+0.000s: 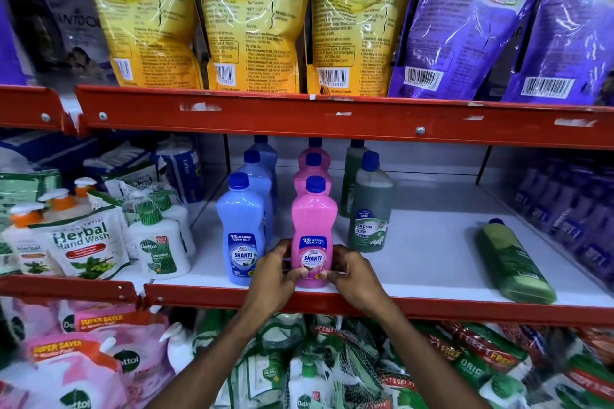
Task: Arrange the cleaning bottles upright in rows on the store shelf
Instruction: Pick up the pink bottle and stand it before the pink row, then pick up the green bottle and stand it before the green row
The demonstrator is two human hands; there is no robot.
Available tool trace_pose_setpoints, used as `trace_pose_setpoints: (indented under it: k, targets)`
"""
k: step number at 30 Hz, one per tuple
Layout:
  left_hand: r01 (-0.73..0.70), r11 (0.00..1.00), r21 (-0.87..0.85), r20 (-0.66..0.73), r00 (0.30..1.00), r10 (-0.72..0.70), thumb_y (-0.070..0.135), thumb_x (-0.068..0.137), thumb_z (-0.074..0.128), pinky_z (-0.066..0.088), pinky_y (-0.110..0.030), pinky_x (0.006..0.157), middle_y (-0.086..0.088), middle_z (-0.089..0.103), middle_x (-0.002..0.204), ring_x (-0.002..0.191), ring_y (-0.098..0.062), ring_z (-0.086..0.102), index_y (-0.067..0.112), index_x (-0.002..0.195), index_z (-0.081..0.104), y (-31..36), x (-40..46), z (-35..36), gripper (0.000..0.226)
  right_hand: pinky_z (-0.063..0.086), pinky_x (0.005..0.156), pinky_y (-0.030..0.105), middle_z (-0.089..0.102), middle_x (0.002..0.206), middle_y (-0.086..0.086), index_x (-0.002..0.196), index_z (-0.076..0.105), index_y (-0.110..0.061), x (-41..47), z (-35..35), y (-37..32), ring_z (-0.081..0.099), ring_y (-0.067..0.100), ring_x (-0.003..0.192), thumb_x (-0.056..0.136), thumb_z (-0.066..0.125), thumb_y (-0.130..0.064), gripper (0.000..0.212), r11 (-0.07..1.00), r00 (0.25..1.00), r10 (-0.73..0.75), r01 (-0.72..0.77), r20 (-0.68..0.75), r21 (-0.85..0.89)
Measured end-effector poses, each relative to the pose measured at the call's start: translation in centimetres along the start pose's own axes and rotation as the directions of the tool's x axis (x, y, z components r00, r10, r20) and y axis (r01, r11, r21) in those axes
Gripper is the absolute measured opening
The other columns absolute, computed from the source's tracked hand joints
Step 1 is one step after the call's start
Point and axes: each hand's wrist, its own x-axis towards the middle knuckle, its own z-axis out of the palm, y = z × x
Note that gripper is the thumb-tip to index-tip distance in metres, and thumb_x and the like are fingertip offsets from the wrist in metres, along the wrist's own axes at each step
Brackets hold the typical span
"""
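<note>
Gripping the front pink bottle [313, 232] near its base, we have our left hand [273, 272] wrapped on its left side and our right hand [352, 271] on its right, thumbs pressed on the lower label. It stands upright at the front edge of the white shelf [432, 256], heading a row of pink bottles [314, 164] that runs back toward the rear wall. Just to its left stands the front blue bottle [241, 229], upright, with more blue bottles [260, 169] lined up behind it. To the right, two dark green bottles [370, 206] stand upright one behind the other, set further back than the pink one we hold. Well apart on the right, a light green bottle [515, 262] lies on its side, cap pointing to the rear. Yellow pouches [252, 26] hang over the red rail [299, 116] above.
</note>
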Motion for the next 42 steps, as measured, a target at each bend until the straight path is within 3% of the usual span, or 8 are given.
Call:
trace_pose_setpoints:
  k: [11, 18, 23, 26, 30, 33, 39, 42]
  targets:
    - [-0.03, 0.999, 0.03, -0.015, 0.999, 0.031, 0.013, 0.082, 0.073, 0.047, -0.009, 0.076, 0.007, 0.063, 0.103, 0.09, -0.006, 0.06, 0.01, 0.123, 0.057, 0.1, -0.5, -0.2, 0.044, 0.055, 0.095, 0.034, 0.073, 0.116, 0.002, 0.12, 0.063, -0.015, -0.7, 0.1, -0.2, 0.068, 0.014, 0.103, 0.08, 0.075, -0.015, 0.042, 1.0, 1.0, 0.017, -0.017, -0.018, 0.006]
    - [-0.071, 0.995, 0.072, -0.117, 0.99, 0.079, 0.029, 0.082, 0.074, 0.053, -0.019, 0.092, 0.009, 0.067, 0.121, 0.102, -0.003, 0.065, 0.017, 0.131, 0.056, -0.9, -2.2, -0.2, 0.054, 0.055, 0.086, 0.018, 0.07, 0.116, -0.004, 0.123, 0.061, -0.015, -1.7, -1.2, -0.1, 0.067, 0.008, 0.103, 0.081, 0.074, -0.009, 0.044, 0.993, 0.995, 0.042, -0.032, -0.088, 0.111]
    - [-0.391, 0.895, 0.213, -0.435, 0.782, 0.446, 0.005, 0.083, 0.067, 0.054, -0.024, 0.076, -0.003, 0.068, 0.091, 0.08, -0.013, 0.063, 0.007, 0.091, 0.069, 1.5, -4.5, 1.7, 0.009, 0.058, 0.073, 0.022, 0.074, 0.1, -0.013, 0.101, 0.069, -0.024, -4.5, -6.1, 1.5, 0.069, 0.008, 0.084, 0.083, 0.064, 0.0, 0.03, 0.998, 0.922, 0.032, -0.006, -0.387, 0.069]
    - [-0.502, 0.845, 0.184, -0.328, 0.779, 0.534, 0.001, 0.081, 0.066, 0.047, -0.015, 0.076, -0.001, 0.066, 0.088, 0.078, -0.01, 0.059, 0.009, 0.087, 0.067, 5.1, -3.9, 5.3, 0.009, 0.054, 0.062, 0.015, 0.074, 0.09, -0.012, 0.089, 0.071, -0.024, -5.7, -10.3, 2.7, 0.068, 0.005, 0.074, 0.082, 0.061, -0.001, 0.027, 0.997, 0.827, 0.048, -0.008, -0.56, 0.073]
    - [-0.387, 0.922, -0.028, -0.115, 0.917, 0.381, 0.016, 0.084, 0.064, 0.047, -0.012, 0.069, 0.006, 0.068, 0.096, 0.074, -0.008, 0.061, 0.019, 0.099, 0.066, 9.8, -1.5, 11.9, 0.015, 0.043, 0.053, 0.005, 0.073, 0.086, -0.002, 0.093, 0.071, -0.017, -6.7, -16.8, 5.3, 0.063, 0.005, 0.07, 0.083, 0.059, -0.004, 0.021, 0.993, 0.69, 0.113, -0.07, -0.715, 0.09]
    - [-0.216, 0.968, -0.126, 0.057, 0.973, 0.225, 0.019, 0.085, 0.065, 0.051, -0.015, 0.066, 0.004, 0.072, 0.104, 0.075, -0.009, 0.066, 0.019, 0.106, 0.066, 12.5, 1.1, 17.8, 0.021, 0.051, 0.07, 0.029, 0.073, 0.09, 0.011, 0.102, 0.07, -0.014, -7.1, -21.6, 8.3, 0.064, 0.027, 0.078, 0.084, 0.06, -0.008, 0.021, 0.972, 0.602, 0.207, -0.219, -0.771, 0.089]
    - [0.189, 0.976, -0.104, 0.362, 0.921, -0.14, 0.033, 0.086, 0.065, 0.059, -0.032, 0.088, -0.009, 0.074, 0.106, 0.09, -0.026, 0.073, 0.015, 0.112, 0.067, 15.9, 6.2, 27.5, 0.032, 0.047, 0.09, 0.04, 0.062, 0.126, 0.023, 0.131, 0.052, -0.002, -6.4, -27.5, 13.0, 0.059, 0.038, 0.109, 0.088, 0.056, -0.011, 0.044, 0.892, 0.693, 0.402, -0.443, -0.599, 0.086]
    - [0.207, 0.976, -0.065, 0.425, 0.891, -0.161, 0.034, 0.084, 0.064, 0.062, -0.042, 0.077, -0.015, 0.069, 0.074, 0.08, -0.035, 0.074, 0.011, 0.071, 0.066, 16.0, 7.9, 30.6, 0.026, 0.045, 0.081, 0.039, 0.061, 0.123, 0.026, 0.133, 0.049, 0.002, -5.7, -28.4, 14.4, 0.06, 0.04, 0.109, 0.089, 0.053, -0.01, 0.046, 0.842, 0.729, 0.512, -0.532, -0.455, 0.095]
